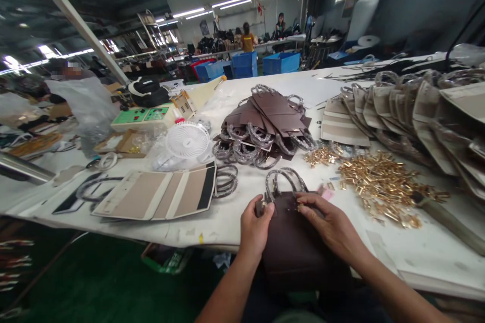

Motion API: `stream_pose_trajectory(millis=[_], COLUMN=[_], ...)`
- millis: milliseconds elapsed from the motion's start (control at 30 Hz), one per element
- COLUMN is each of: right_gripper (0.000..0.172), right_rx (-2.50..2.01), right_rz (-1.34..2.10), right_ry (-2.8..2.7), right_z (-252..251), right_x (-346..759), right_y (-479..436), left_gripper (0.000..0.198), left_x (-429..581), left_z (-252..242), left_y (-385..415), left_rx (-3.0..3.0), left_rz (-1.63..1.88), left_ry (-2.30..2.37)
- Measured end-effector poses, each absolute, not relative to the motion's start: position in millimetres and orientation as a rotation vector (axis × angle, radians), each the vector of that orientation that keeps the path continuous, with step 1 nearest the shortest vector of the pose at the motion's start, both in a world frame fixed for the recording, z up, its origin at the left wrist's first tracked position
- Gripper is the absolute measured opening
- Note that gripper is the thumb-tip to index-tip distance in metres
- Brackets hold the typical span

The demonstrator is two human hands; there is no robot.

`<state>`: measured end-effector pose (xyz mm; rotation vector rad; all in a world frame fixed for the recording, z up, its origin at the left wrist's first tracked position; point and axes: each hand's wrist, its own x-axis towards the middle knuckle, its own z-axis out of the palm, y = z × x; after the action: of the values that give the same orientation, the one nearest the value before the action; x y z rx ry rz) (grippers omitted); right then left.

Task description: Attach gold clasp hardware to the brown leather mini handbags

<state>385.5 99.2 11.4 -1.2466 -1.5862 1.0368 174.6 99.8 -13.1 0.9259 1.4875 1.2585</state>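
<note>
A dark brown handbag panel (pixel 288 242) hangs over the table's front edge, its plastic-wrapped handles (pixel 282 174) pointing away from me. At the panel's upper left corner, my left hand (pixel 257 219) pinches the edge near a handle's base. My right hand (pixel 322 217) is closed at the upper right, thumb and fingers together on a small gold-coloured metal piece (pixel 299 206) by the other handle base. The exact shape of that piece is mostly hidden by the fingers. To the right lies a large heap of gold metal fittings (pixel 382 181), with a smaller pile (pixel 322 156) beside it.
Brown panels with wrapped handles (pixel 278 113) are stacked ahead. Beige-lined panels lie left (pixel 151 194) and right (pixel 397 106). A hammer-like tool's handle (pixel 450 224) rests at right. A white fan (pixel 187 140) and green-topped box (pixel 140 115) stand left. Blue bins (pixel 281 63) and people are farther off.
</note>
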Motion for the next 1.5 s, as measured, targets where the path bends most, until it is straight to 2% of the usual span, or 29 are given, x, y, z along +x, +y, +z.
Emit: stream_pose_trajectory(millis=[267, 400, 700, 1067, 1333, 1500], right_gripper=[0.027, 0.03, 0.029, 0.031, 0.031, 0.03], right_rx=[-1.192, -1.146, -1.203, -1.067, -1.04, -1.05], right_rz=[0.694, 0.586, 0.442, 0.23, 0.404, 0.685], right_ry=[-2.058, -2.225, -2.314, -2.464, -2.544, -2.542], right_z=[13.9, 15.3, 14.1, 15.1, 17.2, 31.4], right_x=[404.4, 410.2, 411.8, 405.9, 412.1, 418.4], right_y=[118.1, 123.9, 128.1, 135.0, 151.5, 168.0], left_gripper=[0.037, 0.025, 0.04, 0.056, 0.06, 0.063], left_x=[179.2, 180.3, 176.8, 180.1, 179.5, 177.8], left_z=[9.0, 11.0, -1.8, -19.3, -20.9, -20.1], left_y=[91.5, 95.9, 101.5, 102.7, 106.2, 107.7], left_rx=[0.563, 0.26, 0.226, 0.17, 0.104, 0.054], left_rz=[1.311, 1.176, 0.946, 0.868, 0.858, 0.852], left_ry=[1.039, 0.796, 0.507, 0.459, 0.444, 0.41])
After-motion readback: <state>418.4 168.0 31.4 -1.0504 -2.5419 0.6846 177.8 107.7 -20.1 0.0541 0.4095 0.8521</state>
